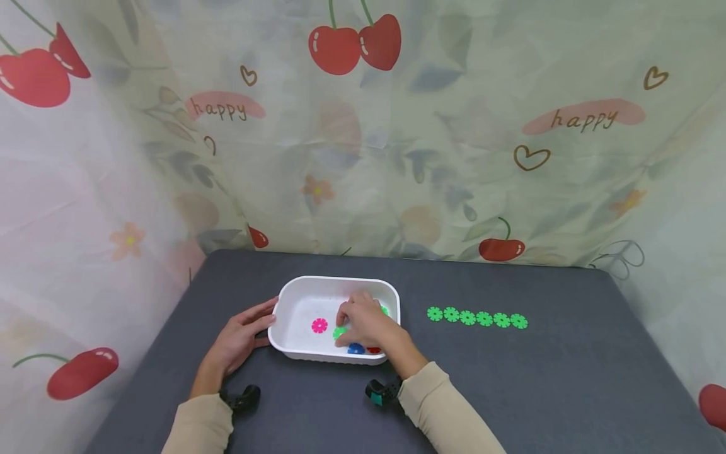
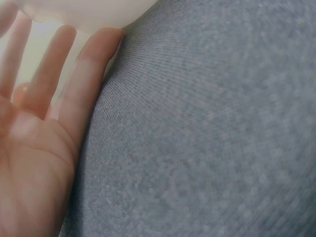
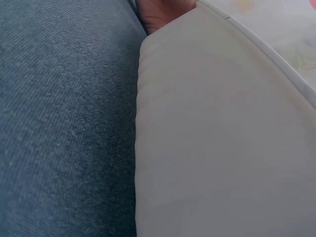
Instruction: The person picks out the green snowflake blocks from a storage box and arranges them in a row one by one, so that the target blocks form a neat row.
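Note:
A white plastic tray (image 1: 300,350) holds several small flower-shaped plastic discs. My left hand (image 1: 241,337) rests against the tray's left end, and in the left wrist view its extended fingers (image 2: 79,94) touch the tray's side (image 2: 94,12). My right hand (image 1: 368,321) reaches into the right half, thumb and fingertips curved around a green flower disc (image 1: 339,333). A pink disc (image 1: 319,325) lies left of it; a blue disc (image 1: 355,349) and a red disc (image 1: 374,350) lie below that hand. Another green disc (image 1: 385,310) is partly hidden behind it. The tray wall (image 3: 212,123) blocks most of the right wrist view.
Right of the tray, several green flower discs (image 1: 476,318) form a row on the dark grey table (image 1: 544,391). A printed curtain (image 1: 363,157) hangs behind the table and at its sides. Dark wrist devices (image 1: 381,392) sit on both wrists.

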A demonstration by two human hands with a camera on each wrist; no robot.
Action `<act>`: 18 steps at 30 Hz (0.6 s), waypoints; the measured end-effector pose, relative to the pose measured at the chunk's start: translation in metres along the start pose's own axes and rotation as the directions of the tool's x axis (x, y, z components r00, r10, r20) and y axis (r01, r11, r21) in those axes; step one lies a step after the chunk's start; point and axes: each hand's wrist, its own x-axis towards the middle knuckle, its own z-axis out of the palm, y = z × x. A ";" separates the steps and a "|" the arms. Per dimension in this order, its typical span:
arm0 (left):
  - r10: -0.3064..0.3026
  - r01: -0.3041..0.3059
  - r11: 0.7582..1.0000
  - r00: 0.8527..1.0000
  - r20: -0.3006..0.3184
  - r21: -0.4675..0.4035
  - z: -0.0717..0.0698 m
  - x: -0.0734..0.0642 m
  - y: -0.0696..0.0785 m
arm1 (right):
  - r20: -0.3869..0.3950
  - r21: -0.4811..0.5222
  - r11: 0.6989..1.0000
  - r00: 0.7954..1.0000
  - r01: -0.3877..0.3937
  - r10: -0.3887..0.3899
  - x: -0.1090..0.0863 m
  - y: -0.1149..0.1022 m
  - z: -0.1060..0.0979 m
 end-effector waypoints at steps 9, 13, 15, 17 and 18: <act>-0.007 0.007 1.000 1.000 -0.003 0.001 0.001 -0.001 0.001 | -0.005 -0.011 0.999 0.999 0.052 -0.052 0.002 -0.001 0.000; -0.001 0.001 1.000 1.000 0.000 0.007 0.001 -0.002 0.000 | -0.020 0.013 0.997 0.997 0.073 -0.073 0.003 0.000 0.000; 0.004 -0.004 1.000 1.000 0.010 0.009 0.001 -0.002 0.001 | -0.033 0.024 0.997 0.996 0.078 -0.077 0.003 -0.001 0.000; 0.005 -0.005 1.000 1.000 0.006 0.007 0.000 -0.002 0.001 | -0.043 0.038 0.996 0.996 0.081 -0.079 0.003 -0.001 -0.001; 0.003 -0.004 1.000 1.000 0.002 0.006 0.000 -0.002 0.002 | -0.047 0.044 0.996 0.996 0.080 -0.078 0.003 -0.001 -0.001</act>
